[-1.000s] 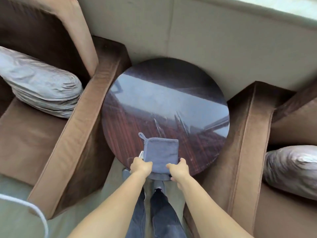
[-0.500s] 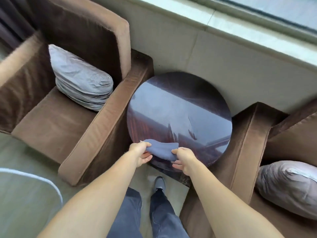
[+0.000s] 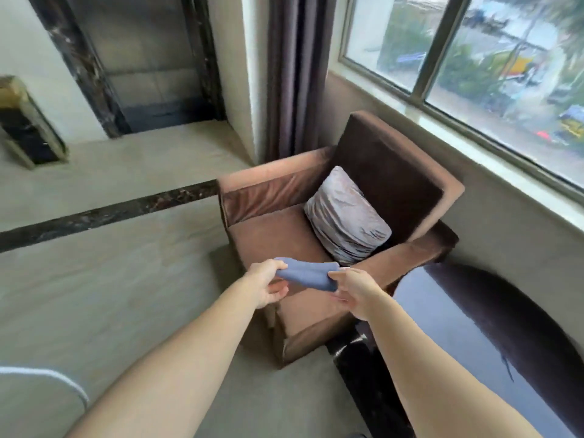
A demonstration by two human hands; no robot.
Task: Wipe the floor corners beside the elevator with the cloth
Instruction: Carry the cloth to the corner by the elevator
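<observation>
A blue-grey cloth (image 3: 306,275) hangs in the air in front of a brown armchair, stretched between both hands. My left hand (image 3: 267,286) grips its left end and my right hand (image 3: 355,290) grips its right end. The elevator door (image 3: 148,67), framed in dark marble, stands at the far upper left. Its floor corner (image 3: 226,121) beside the wall lies well beyond my hands.
A brown armchair (image 3: 278,238) with a grey cushion (image 3: 346,216) stands under the window. A dark round table (image 3: 493,336) is at the right. Dark curtains (image 3: 294,74) hang beside the elevator wall. A bin (image 3: 25,128) stands at far left. Beige floor (image 3: 94,295) spreads left.
The cloth has been lifted off the round table and is held between both hands. The view has swung left, bringing the elevator, floor and window into sight.
</observation>
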